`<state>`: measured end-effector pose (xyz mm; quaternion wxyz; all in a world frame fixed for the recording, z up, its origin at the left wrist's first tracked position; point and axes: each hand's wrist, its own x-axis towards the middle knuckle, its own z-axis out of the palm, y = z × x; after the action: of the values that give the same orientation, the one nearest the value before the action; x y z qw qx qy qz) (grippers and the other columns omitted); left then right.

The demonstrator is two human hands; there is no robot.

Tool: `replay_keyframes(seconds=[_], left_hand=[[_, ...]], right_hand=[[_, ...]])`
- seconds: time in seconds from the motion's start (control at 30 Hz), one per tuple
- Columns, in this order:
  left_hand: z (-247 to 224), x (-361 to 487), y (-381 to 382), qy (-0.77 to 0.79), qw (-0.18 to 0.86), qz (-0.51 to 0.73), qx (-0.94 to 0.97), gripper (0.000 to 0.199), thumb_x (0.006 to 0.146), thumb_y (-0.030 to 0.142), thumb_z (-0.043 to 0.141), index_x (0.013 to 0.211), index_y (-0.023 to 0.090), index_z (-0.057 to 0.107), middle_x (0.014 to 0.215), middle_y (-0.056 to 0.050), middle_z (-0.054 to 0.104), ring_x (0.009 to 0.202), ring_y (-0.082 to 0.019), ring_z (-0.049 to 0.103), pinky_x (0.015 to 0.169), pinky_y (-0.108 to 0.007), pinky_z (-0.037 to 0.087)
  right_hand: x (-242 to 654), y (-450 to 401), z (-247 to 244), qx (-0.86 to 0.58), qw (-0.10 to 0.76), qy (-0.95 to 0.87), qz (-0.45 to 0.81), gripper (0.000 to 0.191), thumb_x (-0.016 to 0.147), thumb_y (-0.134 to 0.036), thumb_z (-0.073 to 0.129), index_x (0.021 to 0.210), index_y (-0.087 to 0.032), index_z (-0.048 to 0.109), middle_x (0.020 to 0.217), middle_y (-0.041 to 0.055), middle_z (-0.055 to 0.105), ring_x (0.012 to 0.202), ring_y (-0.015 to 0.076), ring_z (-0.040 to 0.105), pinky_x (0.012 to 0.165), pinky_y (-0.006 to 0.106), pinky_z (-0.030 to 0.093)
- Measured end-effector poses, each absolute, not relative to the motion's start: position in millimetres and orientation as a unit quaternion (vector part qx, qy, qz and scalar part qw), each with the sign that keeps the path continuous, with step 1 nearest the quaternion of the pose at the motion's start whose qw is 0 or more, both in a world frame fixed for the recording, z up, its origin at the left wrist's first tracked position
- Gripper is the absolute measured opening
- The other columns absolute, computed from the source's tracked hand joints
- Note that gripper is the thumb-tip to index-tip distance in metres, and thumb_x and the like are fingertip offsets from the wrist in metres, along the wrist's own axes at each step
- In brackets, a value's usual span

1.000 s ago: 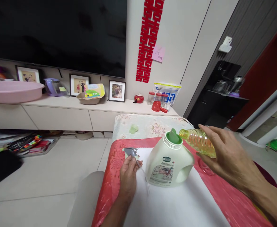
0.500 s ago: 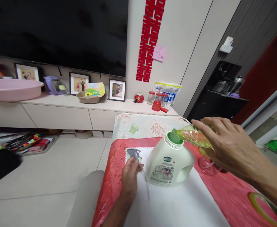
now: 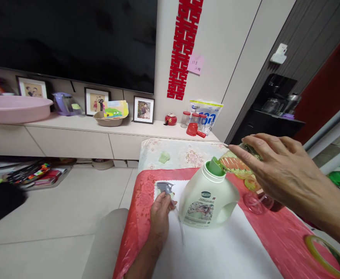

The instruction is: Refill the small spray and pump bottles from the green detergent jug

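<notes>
My left hand [image 3: 160,211] is closed around a grey spray nozzle [image 3: 166,188] with a clear dip tube [image 3: 181,229] hanging down from it. My right hand [image 3: 283,166] grips a clear ribbed bottle [image 3: 235,162] with yellowish liquid in it, tilted so its mouth meets the green spout of a jug. That jug is a pale green detergent jug [image 3: 209,197], upright and uncapped on a white sheet [image 3: 222,254]. My right fingers hide part of the bottle.
A red plastic cover [image 3: 143,201] lies over the table, with a roll of tape [image 3: 328,255] at the right. Behind the jug sits a clear pinkish container [image 3: 257,202]. A green piece [image 3: 164,157] rests on the floral cloth [image 3: 193,155]. A cabinet [image 3: 71,141] runs along the wall.
My right hand has raised the rear end of the bottle, tipping it more steeply into the jug's spout. The left hand and the jug stay almost where they were.
</notes>
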<state>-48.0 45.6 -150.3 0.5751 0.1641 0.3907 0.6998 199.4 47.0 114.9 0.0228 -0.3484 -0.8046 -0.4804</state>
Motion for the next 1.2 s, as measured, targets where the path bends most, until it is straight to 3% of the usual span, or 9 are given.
replay_keyframes(seconds=[0.33, 0.7, 0.83, 0.97, 1.1, 1.2], left_hand=[[-153.6, -47.6, 47.5, 0.387, 0.583, 0.698, 0.153, 0.049, 0.057, 0.046, 0.094, 0.085, 0.016, 0.069, 0.075, 0.0, 0.068, 0.066, -0.012, 0.061, 0.07, -0.027, 0.052], [-155.2, -47.4, 47.6, 0.368, 0.596, 0.702, 0.129, 0.048, 0.055, 0.045, 0.096, 0.082, 0.015, 0.07, 0.074, 0.0, 0.069, 0.062, -0.011, 0.06, 0.069, -0.027, 0.052], [-155.8, -49.0, 46.6, 0.356, 0.608, 0.702, 0.104, 0.054, 0.052, 0.045, 0.098, 0.085, 0.013, 0.071, 0.08, -0.002, 0.072, 0.064, -0.011, 0.062, 0.069, -0.027, 0.053], [-153.2, -53.2, 46.6, 0.331, 0.633, 0.698, 0.048, 0.052, 0.053, 0.037, 0.099, 0.09, 0.014, 0.07, 0.09, -0.004, 0.075, 0.069, -0.013, 0.068, 0.064, -0.025, 0.052], [-144.9, -61.5, 47.3, 0.324, 0.642, 0.695, 0.008, 0.029, 0.074, 0.029, 0.088, 0.091, 0.016, 0.069, 0.089, -0.004, 0.074, 0.071, -0.012, 0.069, 0.067, -0.025, 0.054], [-137.5, -69.1, 46.3, 0.319, 0.648, 0.692, -0.01, 0.017, 0.083, 0.026, 0.08, 0.09, 0.016, 0.068, 0.089, -0.005, 0.072, 0.076, -0.013, 0.069, 0.074, -0.027, 0.056]], right_hand=[[175.1, 33.0, 129.4, -0.352, 0.023, -0.805, -0.477, 0.044, 0.094, -0.01, 0.038, 0.134, -0.021, 0.054, 0.136, 0.0145, 0.051, 0.132, 0.0342, 0.044, 0.103, 0.06, 0.039], [169.6, 25.5, 131.0, -0.326, 0.021, -0.807, -0.491, 0.05, 0.094, -0.004, 0.04, 0.14, -0.024, 0.049, 0.145, 0.0102, 0.047, 0.138, 0.0322, 0.043, 0.113, 0.062, 0.033], [176.5, 25.7, 123.7, -0.367, 0.033, -0.798, -0.476, 0.05, 0.091, -0.006, 0.039, 0.137, -0.021, 0.052, 0.139, 0.014, 0.05, 0.134, 0.0368, 0.044, 0.105, 0.062, 0.037], [202.4, 16.5, 111.8, -0.444, 0.07, -0.786, -0.424, 0.05, 0.097, -0.026, 0.043, 0.147, -0.022, 0.049, 0.135, 0.0172, 0.053, 0.118, 0.0407, 0.052, 0.09, 0.059, 0.044], [235.2, -15.1, 83.7, -0.497, 0.151, -0.81, -0.271, 0.068, 0.1, -0.067, 0.042, 0.154, -0.026, 0.044, 0.127, 0.014, 0.06, 0.102, 0.0317, 0.062, 0.077, 0.048, 0.055], [245.7, -46.9, 38.8, -0.544, 0.199, -0.804, -0.138, 0.069, 0.095, -0.068, 0.054, 0.156, -0.039, 0.041, 0.139, 0.0036, 0.057, 0.115, 0.0287, 0.064, 0.072, 0.041, 0.062]])
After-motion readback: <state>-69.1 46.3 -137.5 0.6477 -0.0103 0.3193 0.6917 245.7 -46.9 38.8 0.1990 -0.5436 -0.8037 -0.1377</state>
